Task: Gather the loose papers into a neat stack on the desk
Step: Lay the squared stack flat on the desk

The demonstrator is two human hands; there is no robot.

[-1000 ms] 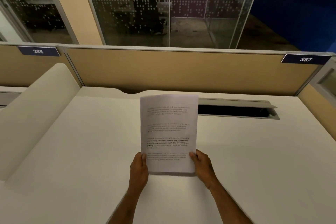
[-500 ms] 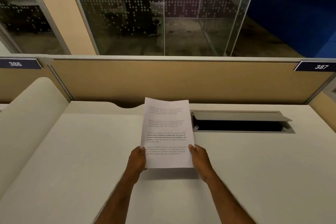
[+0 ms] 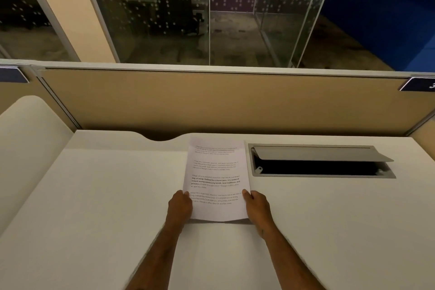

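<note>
Holding the stack of papers [image 3: 217,179] by its near end, both hands are closed on it: my left hand [image 3: 180,207] pinches the left edge and my right hand [image 3: 257,208] pinches the right edge, each with the thumb on top of the printed page. The stack is between the two hands, so neither one is nearer; they stand at about the same height on the two long edges. Its long axis runs away from me, toward the tan partition [image 3: 223,101], and the far end seems to lie on the white desk [image 3: 106,195], while the near end looks a little raised, with a thin shadow under it. The open cable tray [image 3: 320,162] is just beside the right edge of the stack, not touching it. I count one stack, two hands and one cable tray; how many sheets are inside the stack I cannot tell. No other loose sheet shows on the desk, so I judge that the remaining move is to lower the near end flat and let go.
</note>
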